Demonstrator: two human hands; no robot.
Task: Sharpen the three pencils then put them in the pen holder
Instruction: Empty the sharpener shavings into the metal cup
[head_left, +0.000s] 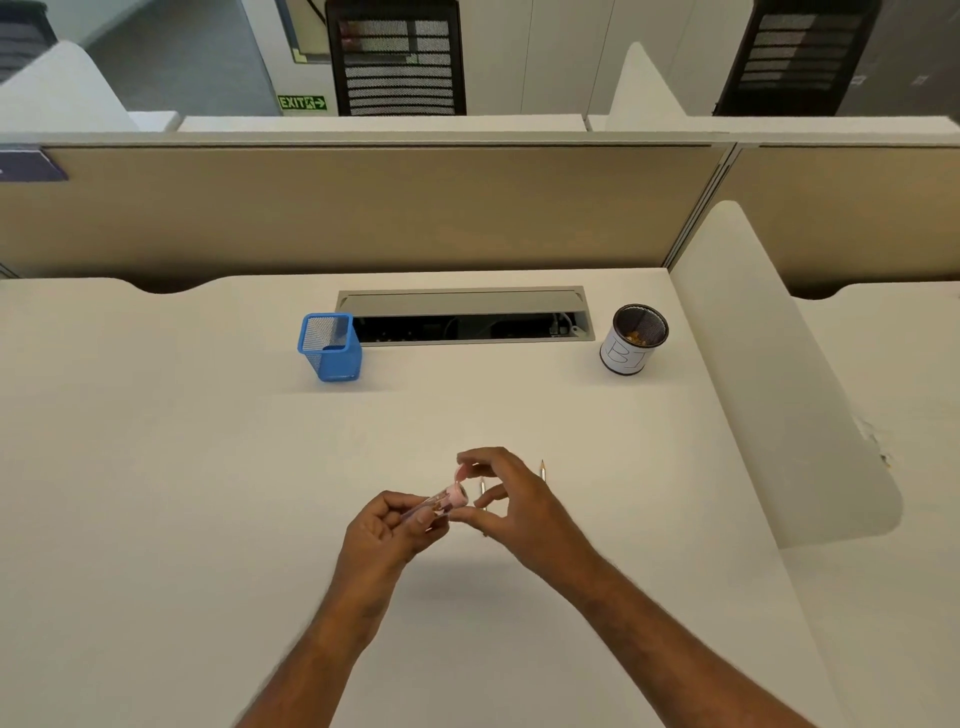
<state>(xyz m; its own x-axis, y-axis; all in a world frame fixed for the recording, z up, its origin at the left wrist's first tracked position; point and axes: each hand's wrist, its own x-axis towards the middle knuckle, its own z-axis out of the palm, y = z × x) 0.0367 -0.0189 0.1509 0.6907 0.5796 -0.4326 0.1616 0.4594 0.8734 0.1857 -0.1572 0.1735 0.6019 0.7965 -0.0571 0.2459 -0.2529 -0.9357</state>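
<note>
My left hand (387, 525) grips a small pink sharpener (447, 498) with a clear body that holds shavings. My right hand (511, 499) hovers at the sharpener's pink cap end, with a fingertip on the open cap and the thumb just below it. Two pencils lie on the white desk behind my right hand: one (482, 487) shows between my fingers, another (543, 470) pokes out past my knuckles with its tip pointing away. A blue mesh pen holder (331, 347) stands at the back left.
A black mesh cup with a white paper label (632, 339) stands at the back right and has shavings inside. An open cable tray (467, 316) is set into the desk between the two holders. A white divider panel (779, 374) borders the desk on the right.
</note>
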